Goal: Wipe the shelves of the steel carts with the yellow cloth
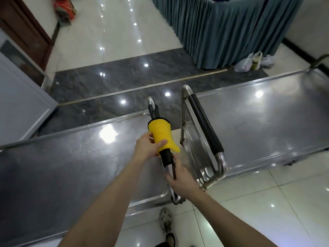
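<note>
Your left grip [149,147] is curled round the yellow cloth [160,135], thumb across the front of it, and the cloth is wrapped like a sleeve around the black-padded push handle [154,111] of the left cart [71,157]. Padding shows above the cloth and just below it. Your right grip [179,180] sits lower on the same bar, fingers closed round the bare steel end just under the padding, so both grips are on that one handle, close together but not touching. The cloth is up on the handle, not on any shelf; the left cart's top shelf lies flat and shiny beneath your left forearm. Just beside it stands the right cart [267,122], its own black-padded handle [204,122] facing yours with a narrow gap between, and a lower shelf [193,145] showing under that handle. One foot in a light perforated shoe [165,220] stands on the tiled floor [267,202] at the near edge of the left cart. Well beyond the carts, a teal skirted counter [222,24] with plastic bags [249,63] at its foot
</note>
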Tool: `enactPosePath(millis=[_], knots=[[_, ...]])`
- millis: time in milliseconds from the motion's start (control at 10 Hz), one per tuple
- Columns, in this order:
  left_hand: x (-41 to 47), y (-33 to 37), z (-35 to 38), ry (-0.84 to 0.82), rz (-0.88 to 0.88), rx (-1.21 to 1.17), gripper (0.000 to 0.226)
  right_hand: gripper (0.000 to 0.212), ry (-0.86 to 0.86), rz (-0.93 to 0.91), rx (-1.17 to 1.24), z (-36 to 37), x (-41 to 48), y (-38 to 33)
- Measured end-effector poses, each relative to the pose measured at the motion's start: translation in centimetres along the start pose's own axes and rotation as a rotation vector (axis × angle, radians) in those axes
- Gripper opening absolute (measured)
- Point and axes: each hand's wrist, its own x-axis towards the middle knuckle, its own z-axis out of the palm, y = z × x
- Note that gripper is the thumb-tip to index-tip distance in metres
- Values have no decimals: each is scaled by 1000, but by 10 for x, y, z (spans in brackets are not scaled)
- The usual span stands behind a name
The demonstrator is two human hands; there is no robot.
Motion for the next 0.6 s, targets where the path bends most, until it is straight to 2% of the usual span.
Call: enactPosePath(millis=[300, 400, 500, 600], knots=[[0, 27, 3, 77, -2, 95, 82, 79, -75, 29, -117, -27, 25, -15], [-20, 21, 1, 63, 37, 177, 73, 72, -136, 21, -160, -34, 8, -17], [-50, 20, -10, 49, 24, 180, 58, 49, -80, -8, -180, -56, -22, -18], [-75, 22, -24, 53, 28, 110, 49, 27, 2, -64, -50, -89, -52, -18]])
